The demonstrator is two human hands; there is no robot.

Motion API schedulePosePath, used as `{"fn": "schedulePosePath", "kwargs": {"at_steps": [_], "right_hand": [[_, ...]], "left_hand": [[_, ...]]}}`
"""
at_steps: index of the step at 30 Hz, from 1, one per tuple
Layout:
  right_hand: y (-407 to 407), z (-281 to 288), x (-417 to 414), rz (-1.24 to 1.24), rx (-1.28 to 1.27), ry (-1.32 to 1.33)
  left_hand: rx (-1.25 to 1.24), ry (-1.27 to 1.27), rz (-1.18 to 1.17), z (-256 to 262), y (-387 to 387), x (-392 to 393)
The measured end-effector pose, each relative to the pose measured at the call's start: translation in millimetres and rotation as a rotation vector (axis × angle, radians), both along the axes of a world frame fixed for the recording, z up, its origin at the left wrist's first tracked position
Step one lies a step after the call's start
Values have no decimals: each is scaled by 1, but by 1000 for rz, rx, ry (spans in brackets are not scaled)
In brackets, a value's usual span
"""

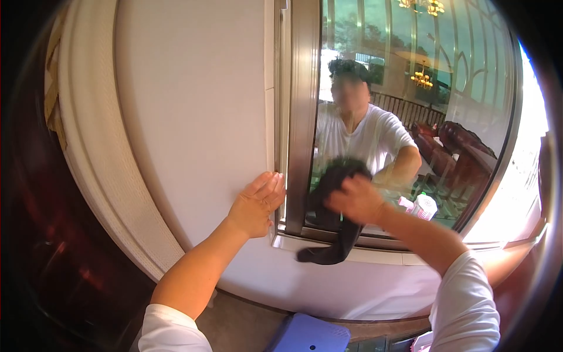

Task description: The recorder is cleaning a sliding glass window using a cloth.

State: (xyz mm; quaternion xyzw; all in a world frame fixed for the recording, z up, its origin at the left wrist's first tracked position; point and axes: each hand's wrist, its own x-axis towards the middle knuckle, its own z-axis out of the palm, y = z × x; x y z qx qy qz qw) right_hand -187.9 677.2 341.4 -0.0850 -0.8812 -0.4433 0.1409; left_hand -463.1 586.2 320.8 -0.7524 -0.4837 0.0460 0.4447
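Blurred by motion, my right hand point(356, 198) presses a black cloth point(336, 246) against the lower left of a window pane point(470, 101). One end of the cloth hangs down over the bottom frame and sill. My left hand point(257, 204) rests with bent fingers on the edge of the wall beside the metal window frame point(303, 110), holding nothing. The glass mirrors a person in a white shirt, a chandelier and a dark red sofa.
A pale wall point(193, 101) with a moulded cream trim point(96, 110) stands to the left. The light sill point(387, 257) runs under the window. Below is a blue plastic stool point(308, 334), and part of a pink object point(422, 342) shows at the bottom right.
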Motion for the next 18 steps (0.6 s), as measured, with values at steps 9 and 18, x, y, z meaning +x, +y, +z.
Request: {"fn": "schedulePosePath", "kwargs": {"at_steps": [9,18], "right_hand": [[11,94,-46,-9,295,681],[2,-10,36,166,-42,148]], "left_hand": [[76,23,-43,4,-3,1],[37,12,22,-5,-2,3]]}}
